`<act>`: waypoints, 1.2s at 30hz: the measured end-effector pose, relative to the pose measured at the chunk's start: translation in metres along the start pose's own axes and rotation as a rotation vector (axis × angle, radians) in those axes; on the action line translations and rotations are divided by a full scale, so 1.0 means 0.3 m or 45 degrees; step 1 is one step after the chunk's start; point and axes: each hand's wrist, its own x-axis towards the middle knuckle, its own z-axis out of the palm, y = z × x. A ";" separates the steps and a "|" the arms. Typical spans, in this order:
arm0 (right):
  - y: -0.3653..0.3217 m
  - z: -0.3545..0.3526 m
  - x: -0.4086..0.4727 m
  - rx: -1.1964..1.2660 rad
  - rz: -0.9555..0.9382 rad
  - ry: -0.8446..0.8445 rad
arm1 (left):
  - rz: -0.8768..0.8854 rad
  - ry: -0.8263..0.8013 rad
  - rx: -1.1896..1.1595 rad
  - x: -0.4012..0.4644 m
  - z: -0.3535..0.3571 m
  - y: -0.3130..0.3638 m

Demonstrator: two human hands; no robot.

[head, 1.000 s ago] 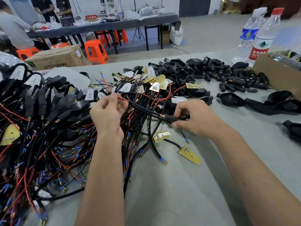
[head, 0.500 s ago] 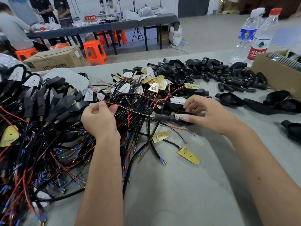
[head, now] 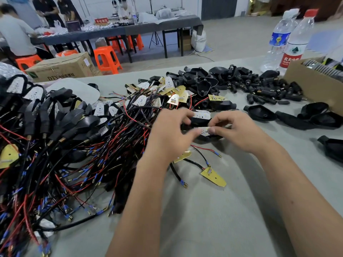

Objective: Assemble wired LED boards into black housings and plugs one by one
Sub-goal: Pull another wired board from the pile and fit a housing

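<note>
Two bare hands meet over a grey table point(head: 213, 219), working one white LED board point(head: 204, 130) against a black housing point(head: 199, 121).

The left hand point(head: 168, 134) and right hand point(head: 236, 132) come together just past the middle of the table, forearms reaching in from the near edge, wrists slightly raised. The right grip pinches the board's end between thumb and forefinger; the left grip curls round the housing and board from the other side, its fingertips hidden, probably steadying the part so the board can be seated. To the left lies a large tangle of red and black wired boards point(head: 74, 154), within easy reach for the next piece. Beyond the hands sits a heap of black plugs and housings point(head: 241, 84), and spare housings point(head: 259, 113) lie to the right.
</note>
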 end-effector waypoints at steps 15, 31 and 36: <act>-0.059 0.025 0.007 0.226 0.251 0.270 | -0.123 0.171 -0.071 -0.027 0.087 0.021; -0.059 0.024 0.003 0.475 0.228 0.295 | -0.082 0.252 -0.346 -0.017 0.061 -0.031; -0.062 0.038 0.003 0.350 0.213 0.274 | -0.077 0.202 -0.372 -0.026 0.050 -0.045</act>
